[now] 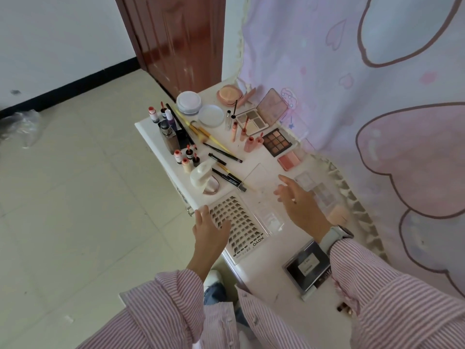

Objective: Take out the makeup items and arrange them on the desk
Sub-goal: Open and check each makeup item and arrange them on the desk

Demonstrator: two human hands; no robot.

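Makeup items cover the white desk (264, 263). My left hand (210, 229) rests with straight fingers on the near-left corner of a clear false-lash tray (241, 222) marked XOYO. My right hand (298, 202) hovers with fingers spread above the desk, just right of the tray and near a clear lid (259, 176); a thin stick shows beside its fingers, and I cannot tell if it is held. Farther back lie a brown eyeshadow palette (278, 141), an open pink palette (261, 114), a blush (289, 159), pink lip tubes (249, 143) and brushes (203, 132).
Small bottles (163, 119) stand along the desk's left edge, with round white jars (188, 102) at the back. A dark box (308, 265) lies near my right sleeve. A pink curtain (377, 96) hangs along the right; a brown door (181, 39) stands behind.
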